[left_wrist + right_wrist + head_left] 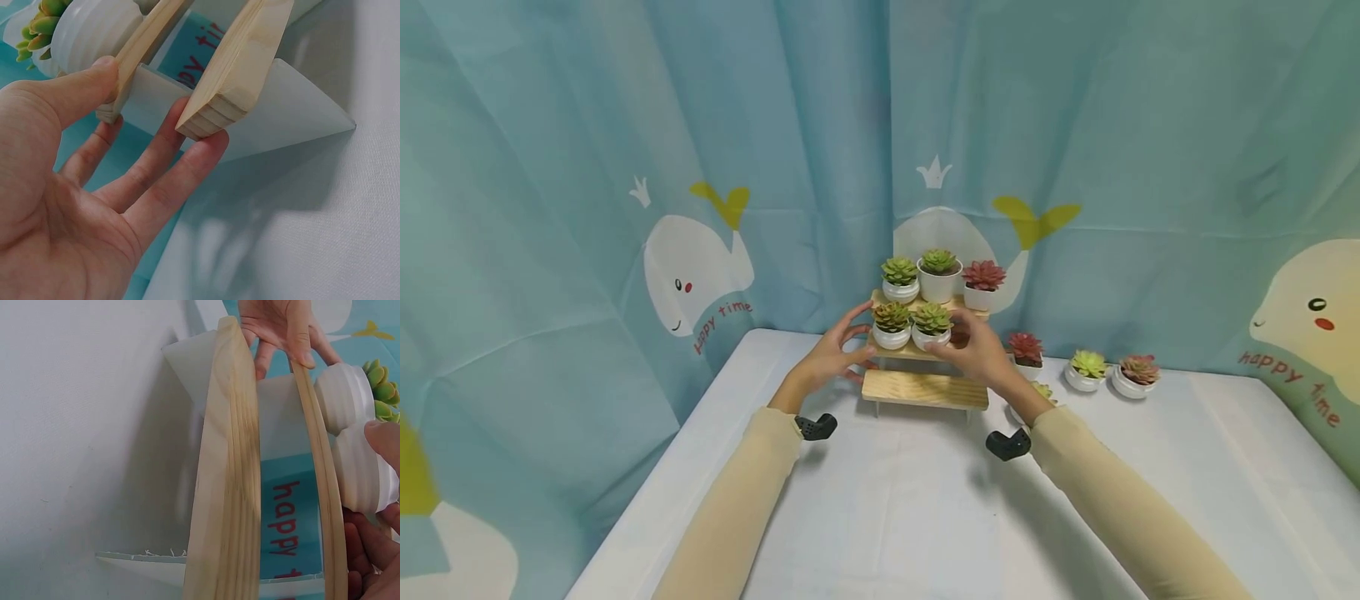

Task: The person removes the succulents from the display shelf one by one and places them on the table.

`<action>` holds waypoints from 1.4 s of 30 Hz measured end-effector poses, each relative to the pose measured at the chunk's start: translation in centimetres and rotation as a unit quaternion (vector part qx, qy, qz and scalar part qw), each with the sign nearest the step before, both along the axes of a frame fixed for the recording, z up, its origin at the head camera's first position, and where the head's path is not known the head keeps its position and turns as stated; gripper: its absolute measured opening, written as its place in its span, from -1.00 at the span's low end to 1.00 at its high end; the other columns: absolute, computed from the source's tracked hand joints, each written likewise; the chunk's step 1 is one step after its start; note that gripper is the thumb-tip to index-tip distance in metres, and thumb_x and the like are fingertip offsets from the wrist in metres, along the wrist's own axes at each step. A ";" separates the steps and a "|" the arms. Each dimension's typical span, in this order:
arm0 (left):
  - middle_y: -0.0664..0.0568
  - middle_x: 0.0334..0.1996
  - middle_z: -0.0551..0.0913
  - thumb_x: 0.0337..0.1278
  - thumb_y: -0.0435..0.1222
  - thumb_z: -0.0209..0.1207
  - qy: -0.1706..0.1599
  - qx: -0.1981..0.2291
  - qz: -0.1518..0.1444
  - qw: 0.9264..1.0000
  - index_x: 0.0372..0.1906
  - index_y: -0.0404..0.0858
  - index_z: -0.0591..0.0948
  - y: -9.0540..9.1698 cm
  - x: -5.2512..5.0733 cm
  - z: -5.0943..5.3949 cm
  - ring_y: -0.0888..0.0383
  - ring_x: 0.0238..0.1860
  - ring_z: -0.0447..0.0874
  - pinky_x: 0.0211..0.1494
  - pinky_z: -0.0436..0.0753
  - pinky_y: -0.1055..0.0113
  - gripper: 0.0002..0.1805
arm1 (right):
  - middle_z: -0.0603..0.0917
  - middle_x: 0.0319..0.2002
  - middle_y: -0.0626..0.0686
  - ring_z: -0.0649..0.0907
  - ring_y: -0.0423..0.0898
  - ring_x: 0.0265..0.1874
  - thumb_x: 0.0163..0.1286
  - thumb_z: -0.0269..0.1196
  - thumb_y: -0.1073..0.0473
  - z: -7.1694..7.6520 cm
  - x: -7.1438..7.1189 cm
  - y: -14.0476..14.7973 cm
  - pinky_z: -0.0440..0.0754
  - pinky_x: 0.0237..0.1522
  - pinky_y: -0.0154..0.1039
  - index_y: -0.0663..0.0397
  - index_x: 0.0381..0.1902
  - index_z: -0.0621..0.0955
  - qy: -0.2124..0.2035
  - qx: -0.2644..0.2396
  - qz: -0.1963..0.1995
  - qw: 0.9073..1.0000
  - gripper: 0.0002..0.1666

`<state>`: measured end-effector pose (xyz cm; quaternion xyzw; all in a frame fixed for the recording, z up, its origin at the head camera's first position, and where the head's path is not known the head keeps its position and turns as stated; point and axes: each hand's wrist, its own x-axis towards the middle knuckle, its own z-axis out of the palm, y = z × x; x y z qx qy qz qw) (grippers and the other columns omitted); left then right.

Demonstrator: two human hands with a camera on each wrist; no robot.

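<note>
A three-step wooden plant stand (925,390) is on the white table against the curtain. At its left end, my left hand (826,360) holds the middle step between thumb and a finger, with other fingertips touching the lowest step (219,94). My right hand (981,354) grips a white-potted green succulent (932,323) on the right of the middle step, thumb in front of the pot. Touching or nearly touching it on the left is a reddish-green succulent (891,325). The top step carries two green succulents, one in a taller pot (939,275), and a red succulent (983,285).
Right of the stand, on the table, are a red succulent (1026,350), a yellow-green one (1086,370) and a pinkish one (1136,376). Another green plant (1042,392) is partly hidden behind my right wrist. A whale-print curtain (820,167) hangs behind.
</note>
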<state>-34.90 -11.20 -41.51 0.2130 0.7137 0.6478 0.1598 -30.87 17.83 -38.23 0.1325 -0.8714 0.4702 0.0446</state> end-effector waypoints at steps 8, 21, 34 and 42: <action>-0.19 0.60 0.07 0.49 -0.34 0.19 0.001 0.002 0.003 1.000 0.65 0.31 0.03 0.4 -0.1 0.2 -0.48 0.03 0.62 -0.16 0.75 -0.11 -0.12 | 0.61 0.17 0.26 0.61 0.18 0.18 0.33 0.47 -0.10 0.3 -0.2 0.5 0.57 0.19 0.15 0.14 0.39 0.43 0.002 0.009 0.003 1.000 -0.17; -0.18 0.60 0.06 0.50 -0.33 0.18 -0.002 0.001 -0.006 1.000 0.65 0.31 0.03 0.3 -0.1 0.2 -0.43 0.03 0.64 -0.15 0.75 -0.13 -0.13 | 0.65 0.11 0.21 0.67 0.14 0.10 0.33 0.48 -0.05 0.0 -0.1 0.3 0.63 0.12 0.11 0.13 0.30 0.48 0.015 -0.008 0.010 1.000 -0.29; -0.19 0.60 0.05 0.51 -0.32 0.16 -0.004 0.000 -0.007 1.000 0.65 0.30 0.01 0.0 0.0 0.1 -0.40 0.02 0.65 -0.15 0.75 -0.09 -0.13 | 0.63 0.14 0.22 0.65 0.16 0.12 0.34 0.47 -0.06 -0.1 -0.1 0.2 0.60 0.15 0.12 0.14 0.32 0.47 0.009 -0.001 0.009 1.000 -0.27; -0.15 0.59 0.08 0.49 -0.32 0.19 -0.004 -0.001 0.001 1.000 0.63 0.35 0.06 0.0 -0.1 -0.1 -0.31 -0.03 0.70 -0.13 0.74 -0.17 -0.13 | 0.64 0.14 0.21 0.66 0.15 0.12 0.35 0.47 -0.05 0.0 -0.1 0.2 0.62 0.14 0.11 0.13 0.31 0.49 0.007 -0.007 0.016 1.000 -0.29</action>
